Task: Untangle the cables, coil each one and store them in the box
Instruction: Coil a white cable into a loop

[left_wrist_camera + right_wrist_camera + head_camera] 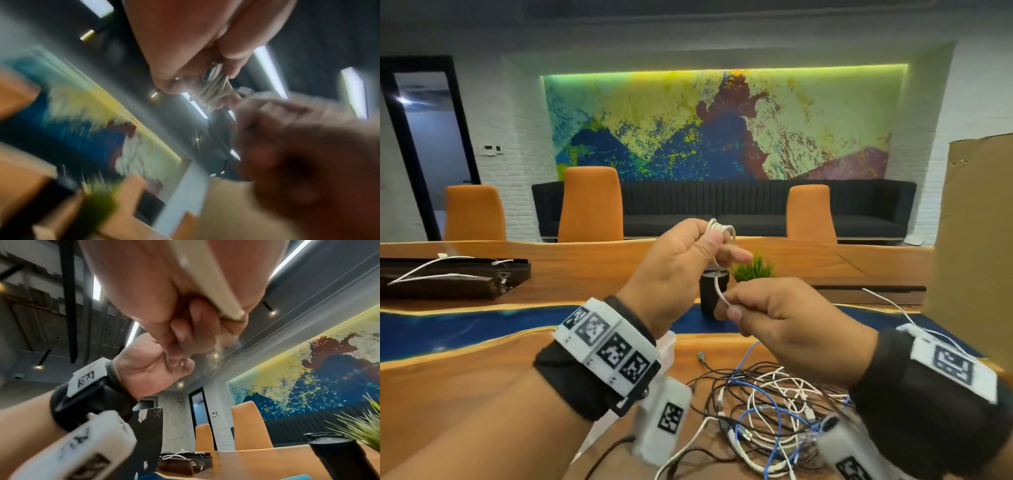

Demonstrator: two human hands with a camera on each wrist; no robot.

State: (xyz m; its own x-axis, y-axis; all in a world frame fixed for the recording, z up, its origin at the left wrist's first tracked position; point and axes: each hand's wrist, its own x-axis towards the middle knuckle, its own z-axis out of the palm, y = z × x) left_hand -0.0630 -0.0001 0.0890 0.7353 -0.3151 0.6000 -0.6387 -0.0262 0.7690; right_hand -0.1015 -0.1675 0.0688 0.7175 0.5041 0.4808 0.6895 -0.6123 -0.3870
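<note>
Wooden table (465, 377), hands (both raised) pinching white cable (719, 289)

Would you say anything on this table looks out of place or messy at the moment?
Yes: a tangled heap of white, blue and black cables sprawls on the table below the hands. The left hand holds a neat white coil; the right hand pinches its tail.
</note>
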